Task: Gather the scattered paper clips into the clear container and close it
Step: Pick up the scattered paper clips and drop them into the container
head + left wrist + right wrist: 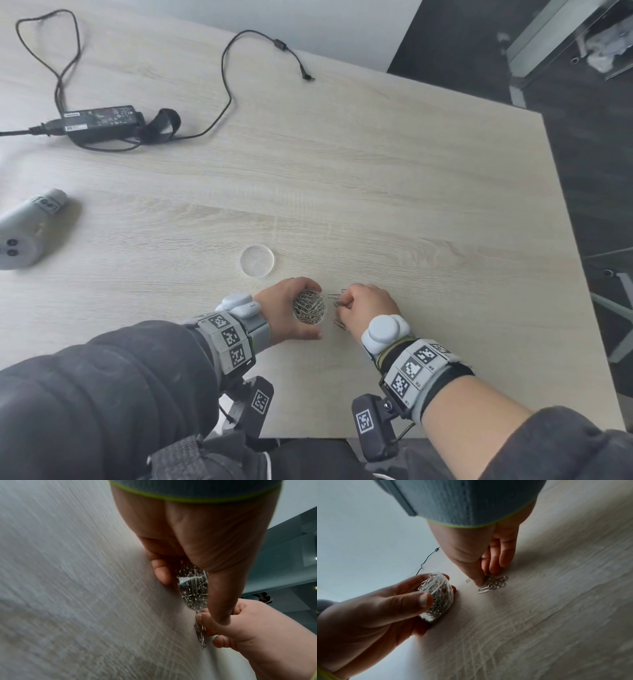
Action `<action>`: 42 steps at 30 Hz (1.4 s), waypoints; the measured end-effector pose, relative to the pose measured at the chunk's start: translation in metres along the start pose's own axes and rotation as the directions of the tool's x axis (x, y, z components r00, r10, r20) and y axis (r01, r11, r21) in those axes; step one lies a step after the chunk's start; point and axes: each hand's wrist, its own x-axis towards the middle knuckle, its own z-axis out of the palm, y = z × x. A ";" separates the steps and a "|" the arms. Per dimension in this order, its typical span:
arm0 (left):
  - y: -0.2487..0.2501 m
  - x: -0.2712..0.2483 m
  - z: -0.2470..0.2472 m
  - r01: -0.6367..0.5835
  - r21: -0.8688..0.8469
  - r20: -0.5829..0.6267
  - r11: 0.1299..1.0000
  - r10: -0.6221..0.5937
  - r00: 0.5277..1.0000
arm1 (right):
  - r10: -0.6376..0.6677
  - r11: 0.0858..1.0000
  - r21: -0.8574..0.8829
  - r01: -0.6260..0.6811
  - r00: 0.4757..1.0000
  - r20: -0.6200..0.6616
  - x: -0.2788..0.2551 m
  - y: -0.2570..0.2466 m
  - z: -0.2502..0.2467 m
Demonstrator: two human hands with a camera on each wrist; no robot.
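My left hand (291, 313) grips the round clear container (309, 307), nearly full of silver paper clips; thumb and fingers wrap its wall (436, 596). The container (193, 588) rests on the table. Just right of it my right hand (363, 305) pinches a small bunch of loose paper clips (493, 583) against the table with thumb and fingertips. Some clips (339, 323) lie near the right thumb; the same clips (200, 635) show in the left wrist view. The clear round lid (257, 261) lies flat on the table just beyond the container.
A black power adapter (102, 123) with its cable (226, 85) lies at the far left of the light wood table (411, 192). A grey cylindrical device (27, 229) lies at the left edge. The table's right edge (575, 260) borders dark floor.
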 end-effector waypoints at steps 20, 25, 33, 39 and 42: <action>0.000 0.000 0.001 -0.030 -0.001 -0.019 1.000 0.030 0.999 | -0.212 0.898 0.361 0.252 0.966 -0.146 -0.024 -0.014 -0.008; 0.001 0.000 0.000 -0.040 -0.015 -0.020 0.999 0.040 0.999 | -0.298 0.897 0.310 0.316 0.949 -0.106 -0.026 -0.025 -0.005; 0.000 -0.001 0.002 -0.023 0.018 -0.028 1.000 0.023 0.999 | -0.085 0.882 0.436 0.177 0.971 -0.223 -0.018 0.015 -0.012; 0.000 -0.002 0.001 -0.004 0.017 -0.009 1.000 0.004 1.000 | -0.042 0.965 0.249 0.081 0.987 -0.155 -0.016 0.061 -0.010; 0.000 -0.001 0.001 -0.006 0.018 -0.008 1.000 0.007 1.000 | -0.097 0.974 0.197 0.109 0.993 -0.068 -0.021 0.066 -0.004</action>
